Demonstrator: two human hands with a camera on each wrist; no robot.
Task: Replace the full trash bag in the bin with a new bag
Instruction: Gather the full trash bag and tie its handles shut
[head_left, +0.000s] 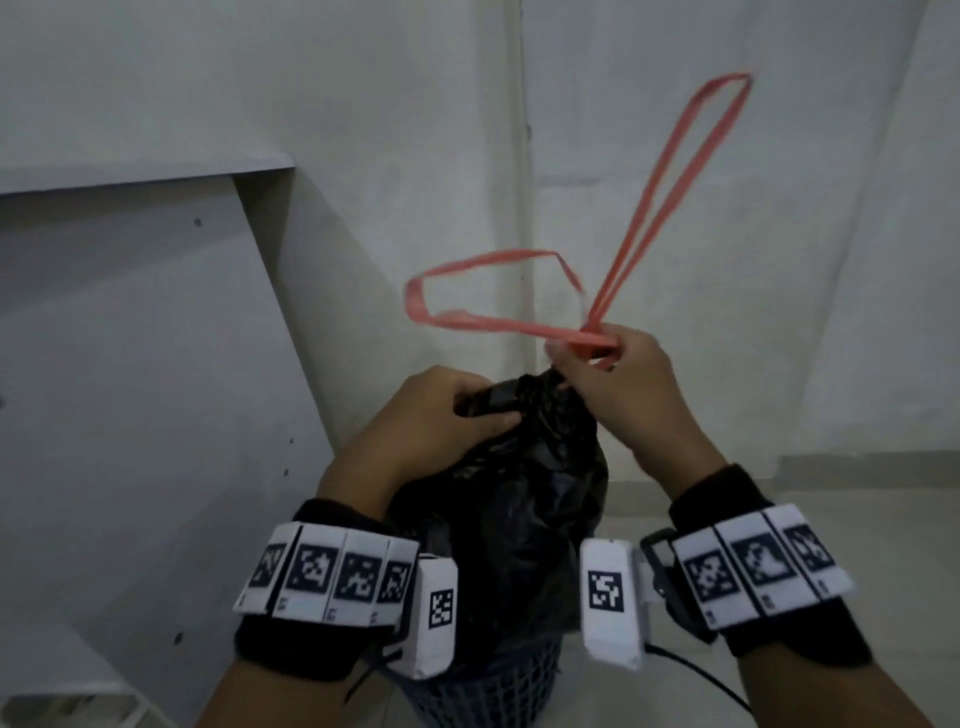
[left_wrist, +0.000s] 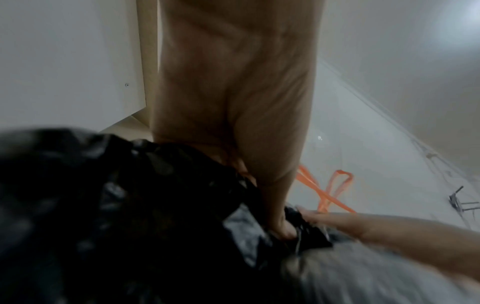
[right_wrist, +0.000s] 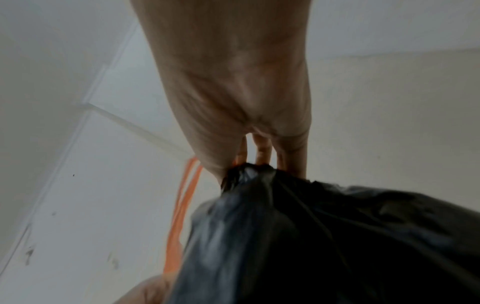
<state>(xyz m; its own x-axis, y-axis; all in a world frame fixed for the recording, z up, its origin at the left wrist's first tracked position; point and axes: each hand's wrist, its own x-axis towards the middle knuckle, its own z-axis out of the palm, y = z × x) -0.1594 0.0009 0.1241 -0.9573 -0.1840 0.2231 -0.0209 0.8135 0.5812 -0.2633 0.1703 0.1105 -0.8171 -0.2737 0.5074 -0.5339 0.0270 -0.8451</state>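
hands meet at the gathered neck of a black trash bag (head_left: 524, 499), which stands up out of a dark mesh bin (head_left: 488, 691) directly below both wrists. the left hand (head_left: 441, 415) has fingers and thumb curled round a bunch of the bag's plastic just under the neck, clamped on it; in the left wrist view its thumb presses into the crinkled black film. the right hand (head_left: 618, 374) sits just above and beside the left, at the very top of the neck, its fingers pinched together on the red drawstring (head_left: 654, 208) where the strands leave the bag. from that pinch two loops fly out: one long loop rises up and away from the right hand, the other swings across above the left hand. both loops are blurred. wrist bands with printed markers (head_left: 332, 577) wrap both forearms. behind the hands stands a pale wall (head_left: 727, 130), with a white panel (head_left: 130, 364) out beyond the left hand.
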